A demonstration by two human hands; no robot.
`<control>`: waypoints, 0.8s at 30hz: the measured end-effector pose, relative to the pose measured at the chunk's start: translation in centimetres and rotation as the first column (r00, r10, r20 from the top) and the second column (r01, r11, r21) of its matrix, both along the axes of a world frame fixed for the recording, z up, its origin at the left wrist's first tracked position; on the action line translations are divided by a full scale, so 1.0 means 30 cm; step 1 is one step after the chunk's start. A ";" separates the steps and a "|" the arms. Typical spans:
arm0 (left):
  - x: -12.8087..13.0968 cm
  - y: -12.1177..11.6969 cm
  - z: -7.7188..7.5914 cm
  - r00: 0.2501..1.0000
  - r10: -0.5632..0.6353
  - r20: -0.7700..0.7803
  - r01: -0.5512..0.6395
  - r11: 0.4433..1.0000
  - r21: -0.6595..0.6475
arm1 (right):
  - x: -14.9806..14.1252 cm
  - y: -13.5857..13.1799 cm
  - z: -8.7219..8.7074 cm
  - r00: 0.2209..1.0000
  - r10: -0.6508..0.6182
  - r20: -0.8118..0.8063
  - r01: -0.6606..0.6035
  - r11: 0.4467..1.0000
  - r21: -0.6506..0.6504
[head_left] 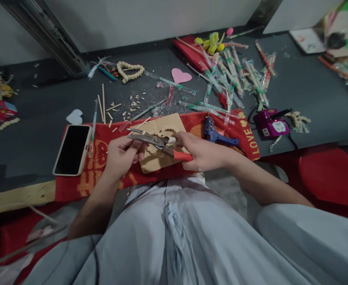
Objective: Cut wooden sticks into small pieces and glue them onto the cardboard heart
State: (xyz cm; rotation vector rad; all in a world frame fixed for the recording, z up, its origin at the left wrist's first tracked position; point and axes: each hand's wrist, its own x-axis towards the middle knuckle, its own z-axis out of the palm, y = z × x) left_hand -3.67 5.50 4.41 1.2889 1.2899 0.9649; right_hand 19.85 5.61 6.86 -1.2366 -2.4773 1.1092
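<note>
My right hand (202,152) is wrapped round the handles of pruning shears (159,142); one grip is red, the other pale. Their blades point left, slightly apart, in front of the fingertips of my left hand (122,154). The left fingers are pinched together; a thin wooden stick (144,122) sticks out above the blades, seemingly from this pinch, its lower part hidden. Under both hands, a heart outline of small pale pieces (168,130) lies on a brown cardboard sheet (152,168), partly covered by the shears.
A red towel (102,170) lies beneath the cardboard. On it rest a phone (73,150) and a blue glue gun (218,136). Cut stick bits (134,105), a finished-looking heart frame (129,72), a pink paper heart (181,76) and wrapped sticks (232,69) lie behind. A purple device (271,124) stands right.
</note>
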 end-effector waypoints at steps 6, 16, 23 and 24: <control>0.006 -0.003 0.039 0.981 -0.044 0.188 0.066 0.991 -0.116 | 0.004 0.009 0.010 0.999 0.035 0.012 -0.035 0.997 0.073; 0.001 0.010 0.002 0.998 0.025 0.060 -0.018 0.994 -0.108 | -0.068 -0.027 0.012 0.978 -0.129 0.165 0.115 0.989 0.094; -0.024 0.034 -0.029 0.872 0.183 -0.455 -0.046 0.954 0.297 | -0.098 0.033 0.014 0.972 -0.117 0.203 0.133 0.989 -0.070; -0.031 0.043 -0.026 0.870 0.169 -0.463 -0.026 0.954 0.298 | -0.101 0.045 0.013 0.976 -0.112 0.187 0.133 0.986 -0.103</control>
